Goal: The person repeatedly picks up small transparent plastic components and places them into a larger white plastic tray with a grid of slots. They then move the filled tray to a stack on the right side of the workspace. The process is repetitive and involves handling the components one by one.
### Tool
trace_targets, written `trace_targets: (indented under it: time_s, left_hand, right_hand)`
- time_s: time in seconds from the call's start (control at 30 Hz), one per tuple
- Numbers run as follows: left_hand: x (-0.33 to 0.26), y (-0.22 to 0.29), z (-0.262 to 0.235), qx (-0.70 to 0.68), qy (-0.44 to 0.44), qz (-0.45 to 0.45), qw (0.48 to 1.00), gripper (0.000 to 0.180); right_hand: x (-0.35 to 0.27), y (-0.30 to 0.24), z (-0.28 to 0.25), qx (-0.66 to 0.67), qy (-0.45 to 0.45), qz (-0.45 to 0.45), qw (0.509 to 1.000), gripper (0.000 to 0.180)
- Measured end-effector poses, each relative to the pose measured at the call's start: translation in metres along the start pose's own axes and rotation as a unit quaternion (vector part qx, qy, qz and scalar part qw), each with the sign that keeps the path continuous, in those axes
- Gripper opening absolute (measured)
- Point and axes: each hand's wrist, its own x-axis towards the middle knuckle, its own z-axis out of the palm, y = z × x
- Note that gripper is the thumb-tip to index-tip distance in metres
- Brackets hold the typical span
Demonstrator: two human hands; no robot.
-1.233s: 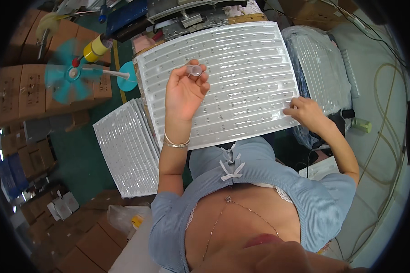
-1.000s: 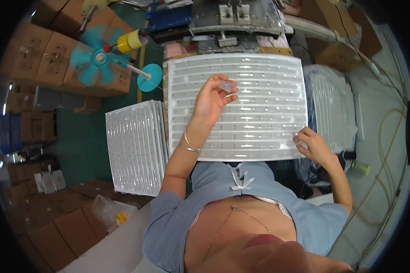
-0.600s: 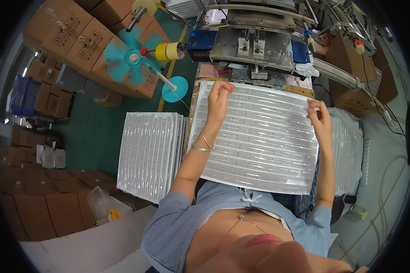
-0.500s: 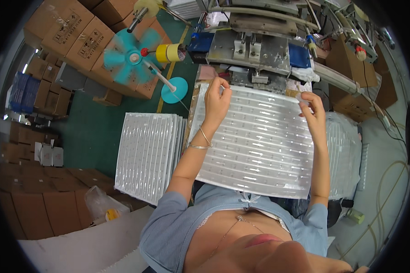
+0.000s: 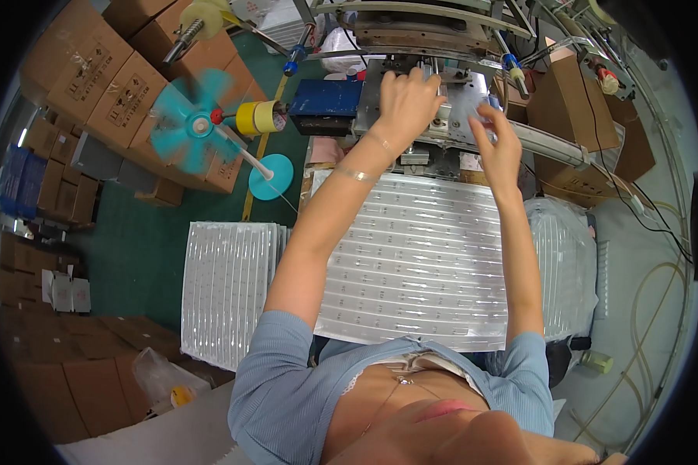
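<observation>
My left hand (image 5: 411, 105) reaches over the metal plate (image 5: 461, 124) of a machine, its fingers curled down beside a small metal fixture (image 5: 440, 116). Whatever lies under those fingers is hidden. To the right, my right hand (image 5: 499, 147) is raised near the plate's edge, thumb and forefinger apart, with nothing visible between them. Below both hands, in front of my body, lies a wide white ribbed sheet (image 5: 411, 263) with glossy strips and rows of small dark marks. Neither hand touches this sheet.
A similar stack of ribbed sheets (image 5: 229, 294) stands left, and a plastic-wrapped stack (image 5: 562, 263) right. A turquoise fan (image 5: 202, 124) spins beside a yellow tape roll (image 5: 260, 118). A blue box (image 5: 326, 105) flanks the machine. Cardboard cartons (image 5: 85, 85) are piled left; an open carton (image 5: 574, 116) stands right.
Both hands have left the sheet's far edge and moved forward to the machine; my left arm is stretched further. The whole view has shifted, so surroundings appear lower and more to the left.
</observation>
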Motion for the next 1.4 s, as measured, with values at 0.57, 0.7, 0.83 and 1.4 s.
trace_targets:
  time_s: [0.57,0.7,0.83,1.4]
  left_hand:
    - [-0.169,0.07,-0.047,-0.441,-0.059,-0.161,0.881,0.029]
    - [-0.18,0.133,-0.052,-0.451,-0.094,0.031,0.887,0.021]
    - [-0.202,0.212,-0.049,-0.395,-0.182,0.189,0.88,0.011]
    - [-0.24,0.275,-0.034,-0.392,-0.238,0.246,0.854,0.016]
  right_hand:
    - [0.02,0.034,0.019,-0.165,-0.082,-0.043,0.982,0.067]
    - [-0.055,0.042,-0.069,-0.122,-0.053,0.051,0.99,0.055]
    - [-0.108,0.056,-0.163,-0.083,0.005,0.109,0.991,0.049]
    - [-0.203,0.033,-0.237,-0.025,0.008,0.279,0.96,0.035]
